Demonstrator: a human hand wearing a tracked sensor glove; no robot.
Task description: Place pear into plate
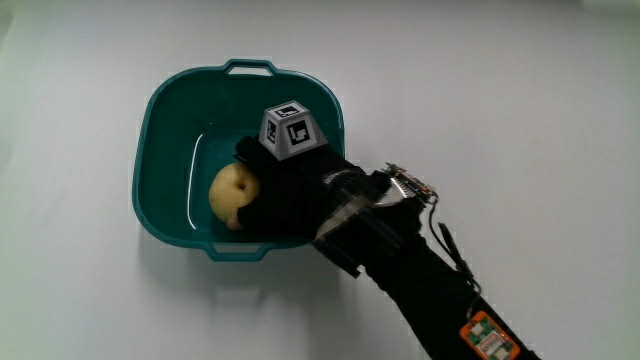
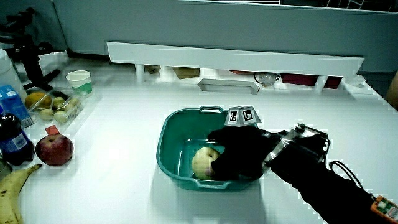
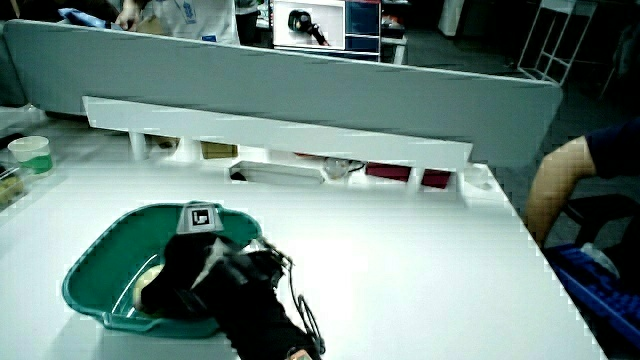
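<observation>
Pear handling: the pear (image 1: 230, 190) is judged firm, fairly light and rounded, with a smooth skin that could slip under a loose hold; bruising is likely if it is squeezed hard or dropped.
Hold point: a wrap around the widest part of the body is judged best, with the fingers spread on both flanks and not pinched at the narrow end.
Pear appearance: a pale yellow-green skin is seen, with a small dark dimple facing upward in the main view; only part of the fruit is shown, the rest being covered by the glove.
Pear location: it is lying inside the teal basin (image 1: 160, 120) that serves as the plate, on its floor, close to the wall nearer the person; in both side views it is seen low in the basin (image 2: 171, 134).
Hands: the gloved hand (image 1: 285, 195) is set down into the basin, over and against the pear, with the patterned cube (image 1: 291, 130) uppermost; the fingers are curled around the fruit and are judged to be gripping it.
Task stage: the pear is judged already in place, with only the release left to be made.
Tabletop: the white tabletop (image 1: 520, 110) carries the basin; an apple (image 2: 54, 150) and a banana (image 2: 12, 190) are seen well apart from it in a side view.
</observation>
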